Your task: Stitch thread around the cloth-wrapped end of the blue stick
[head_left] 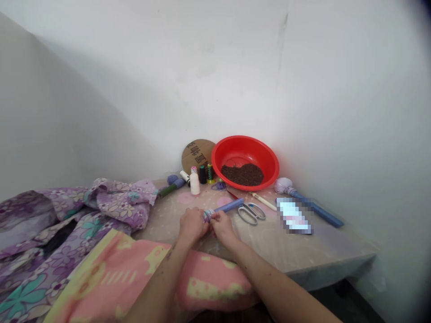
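Observation:
My left hand (192, 224) is closed round the cloth-wrapped end of a blue stick (229, 206), near the front of the table. Fingers of my right hand (221, 225) pinch at the same patterned wrapping (208, 215) from the right. The bare part of the stick points to the back right, beyond both hands. Grey-handled scissors (252, 213) lie just right of it. What sits inside the left palm is hidden.
A red basin (245, 162) with dark grains stands at the back, beside thread spools (195, 181) and a cardboard disc (197, 154). A ball-headed blue stick (316, 209) lies right. Floral fabric (117, 202) covers the left; pink cloth (215, 279) is in front.

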Demonstrator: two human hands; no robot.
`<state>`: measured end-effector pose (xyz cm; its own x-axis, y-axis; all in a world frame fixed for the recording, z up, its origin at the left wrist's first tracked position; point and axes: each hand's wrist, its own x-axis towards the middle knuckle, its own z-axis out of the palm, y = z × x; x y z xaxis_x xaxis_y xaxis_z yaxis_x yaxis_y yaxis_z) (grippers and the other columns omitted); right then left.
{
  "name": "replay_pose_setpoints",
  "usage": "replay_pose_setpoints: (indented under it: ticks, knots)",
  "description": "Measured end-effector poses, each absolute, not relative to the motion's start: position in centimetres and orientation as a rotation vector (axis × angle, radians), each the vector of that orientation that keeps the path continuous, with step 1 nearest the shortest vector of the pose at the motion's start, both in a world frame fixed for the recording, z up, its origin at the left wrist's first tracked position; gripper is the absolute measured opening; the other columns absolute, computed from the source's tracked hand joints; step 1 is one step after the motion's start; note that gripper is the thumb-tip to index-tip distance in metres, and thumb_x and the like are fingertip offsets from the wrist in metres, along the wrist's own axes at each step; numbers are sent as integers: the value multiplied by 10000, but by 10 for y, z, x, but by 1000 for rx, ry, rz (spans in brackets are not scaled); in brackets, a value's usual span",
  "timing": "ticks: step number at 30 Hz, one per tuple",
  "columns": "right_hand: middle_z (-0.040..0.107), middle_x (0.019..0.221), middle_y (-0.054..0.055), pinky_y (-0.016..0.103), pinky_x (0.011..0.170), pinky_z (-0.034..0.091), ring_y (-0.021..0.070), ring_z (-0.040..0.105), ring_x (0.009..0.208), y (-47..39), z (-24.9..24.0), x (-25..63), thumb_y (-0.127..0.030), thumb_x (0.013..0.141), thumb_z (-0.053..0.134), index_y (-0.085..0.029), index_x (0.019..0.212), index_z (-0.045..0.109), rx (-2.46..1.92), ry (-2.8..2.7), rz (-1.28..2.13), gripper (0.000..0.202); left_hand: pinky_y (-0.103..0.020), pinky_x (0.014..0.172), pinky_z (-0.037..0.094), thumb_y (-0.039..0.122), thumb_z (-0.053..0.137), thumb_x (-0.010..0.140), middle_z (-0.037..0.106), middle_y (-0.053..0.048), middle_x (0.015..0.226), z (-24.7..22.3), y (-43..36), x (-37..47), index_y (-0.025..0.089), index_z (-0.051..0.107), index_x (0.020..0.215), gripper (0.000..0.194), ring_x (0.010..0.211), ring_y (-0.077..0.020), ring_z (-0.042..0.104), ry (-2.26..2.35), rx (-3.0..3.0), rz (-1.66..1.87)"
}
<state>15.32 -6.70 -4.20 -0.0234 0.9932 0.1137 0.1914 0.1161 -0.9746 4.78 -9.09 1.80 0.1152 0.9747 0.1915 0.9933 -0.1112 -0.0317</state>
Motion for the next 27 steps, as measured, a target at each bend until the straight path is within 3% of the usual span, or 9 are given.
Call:
replay_pose_setpoints:
  ticks: [6,13,27]
  knots:
    - [459,459,-67,186,427,320,92,437,422,-72,-29,155,-99,617,413,-168,860,490,-1316,-1371,1068,264,-322,738,400,368,386,736,547,-91,986,18,-92,49,198,555,950,322,944,-239,468,-1997,-2227,-174]
    - [432,412,-84,175,357,303,93,395,333,-75,-13,159,-72,578,369,-169,985,394,-1305,-1228,1425,418,-326,723,402,372,392,723,542,-95,982,17,-94,48,196,546,953,328,950,-249,459,-1968,-2250,-190]
    - [493,456,-47,197,350,381,99,455,332,-70,-14,168,-105,663,375,-162,991,351,-1284,-1240,1519,333,-333,775,397,355,446,693,539,-82,1001,21,-100,51,201,546,947,314,958,-248,451,-2009,-2243,-196]
